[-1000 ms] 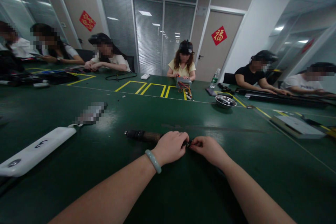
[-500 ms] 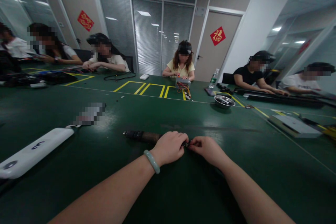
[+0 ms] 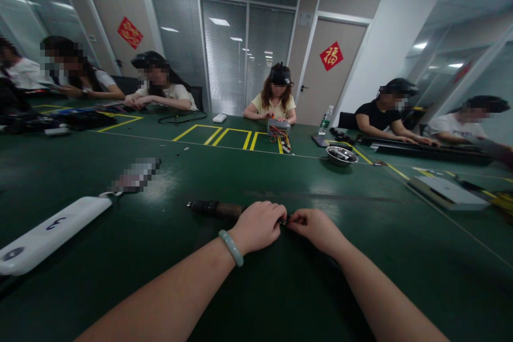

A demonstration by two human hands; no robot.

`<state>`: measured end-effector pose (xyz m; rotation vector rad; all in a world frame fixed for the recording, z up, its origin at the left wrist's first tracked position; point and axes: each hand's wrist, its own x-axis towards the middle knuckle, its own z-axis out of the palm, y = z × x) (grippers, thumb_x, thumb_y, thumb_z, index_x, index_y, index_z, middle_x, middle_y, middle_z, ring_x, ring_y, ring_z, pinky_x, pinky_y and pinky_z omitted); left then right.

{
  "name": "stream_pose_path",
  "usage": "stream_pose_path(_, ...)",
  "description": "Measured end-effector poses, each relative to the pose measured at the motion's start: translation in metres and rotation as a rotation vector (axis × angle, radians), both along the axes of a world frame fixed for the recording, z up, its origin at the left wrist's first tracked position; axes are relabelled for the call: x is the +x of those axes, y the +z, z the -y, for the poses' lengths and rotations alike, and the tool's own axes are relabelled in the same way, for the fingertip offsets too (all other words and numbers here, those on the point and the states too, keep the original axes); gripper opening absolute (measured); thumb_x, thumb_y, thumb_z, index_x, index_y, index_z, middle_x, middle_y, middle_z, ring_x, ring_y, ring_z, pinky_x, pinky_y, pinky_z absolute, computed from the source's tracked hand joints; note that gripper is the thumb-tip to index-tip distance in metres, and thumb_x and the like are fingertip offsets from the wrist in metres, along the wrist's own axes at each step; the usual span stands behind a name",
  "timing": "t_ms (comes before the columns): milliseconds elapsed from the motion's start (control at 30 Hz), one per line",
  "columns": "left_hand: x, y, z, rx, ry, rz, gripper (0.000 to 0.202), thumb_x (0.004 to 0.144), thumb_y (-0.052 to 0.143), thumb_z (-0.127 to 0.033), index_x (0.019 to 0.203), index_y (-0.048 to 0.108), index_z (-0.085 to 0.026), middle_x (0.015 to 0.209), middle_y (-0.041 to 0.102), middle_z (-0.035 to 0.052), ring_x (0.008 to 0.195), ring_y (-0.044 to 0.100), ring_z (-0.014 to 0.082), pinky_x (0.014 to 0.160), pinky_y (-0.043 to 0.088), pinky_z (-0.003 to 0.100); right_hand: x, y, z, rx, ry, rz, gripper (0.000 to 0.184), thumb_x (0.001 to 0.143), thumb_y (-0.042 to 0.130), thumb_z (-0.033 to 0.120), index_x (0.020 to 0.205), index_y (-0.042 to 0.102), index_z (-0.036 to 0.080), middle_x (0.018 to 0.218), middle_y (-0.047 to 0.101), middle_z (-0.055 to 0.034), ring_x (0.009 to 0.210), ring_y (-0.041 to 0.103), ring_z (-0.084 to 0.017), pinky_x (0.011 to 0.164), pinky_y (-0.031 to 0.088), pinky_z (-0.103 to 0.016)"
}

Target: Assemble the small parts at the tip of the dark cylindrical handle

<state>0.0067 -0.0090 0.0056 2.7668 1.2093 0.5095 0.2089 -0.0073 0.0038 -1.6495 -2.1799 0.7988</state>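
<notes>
A dark, stick-shaped electric screwdriver lies on the green table, its metal tip toward the left. My left hand, with a pale green bangle at the wrist, is closed around its right-hand end and hides that part. Just past those fingers, a small dark piece with a shiny spot shows between the two hands. My right hand pinches at this spot with thumb and fingertips; what lies inside the pinch is too small and covered to name.
On the left lies a white power bank marked 3, with a blurred-out tag attached. A metal bowl of small parts, a water bottle and a flat grey box stand to the right. Several people work around the table.
Both hands and the screwdriver stay in almost the same place. The view shifts very slightly, and the fingertips at the screwdriver's end move only a little.
</notes>
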Motion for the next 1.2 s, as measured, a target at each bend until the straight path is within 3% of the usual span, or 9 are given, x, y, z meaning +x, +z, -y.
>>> stream_pose_path(933,0.0005,0.0016,0.0012,0.007,0.03,-0.016,0.021,0.084,0.054,-0.023,0.105,0.051,-0.023,0.093,0.06,0.0026,0.089,0.056,0.02,0.076,0.043,0.032,-0.0014,0.0017,0.0003,0.013,-0.014,0.033,0.021,0.079,0.061,0.039,0.086,0.071,0.023,0.075,0.069,-0.0001,0.065,0.059,-0.014,0.056,0.035,-0.023)
stream_pose_path(1200,0.0005,-0.0041,-0.0024,0.032,-0.012,-0.002,0.013,0.082,0.053,-0.02,0.095,0.055,-0.022,0.092,0.061,0.0014,0.089,0.056,0.0198,0.078,0.042,0.033,0.0003,-0.0021,-0.0006,0.009,0.0,0.024,0.02,0.079,0.061,0.039,0.086,0.071,0.023,0.075,0.069,0.0004,0.065,0.058,-0.013,0.056,0.034,-0.022)
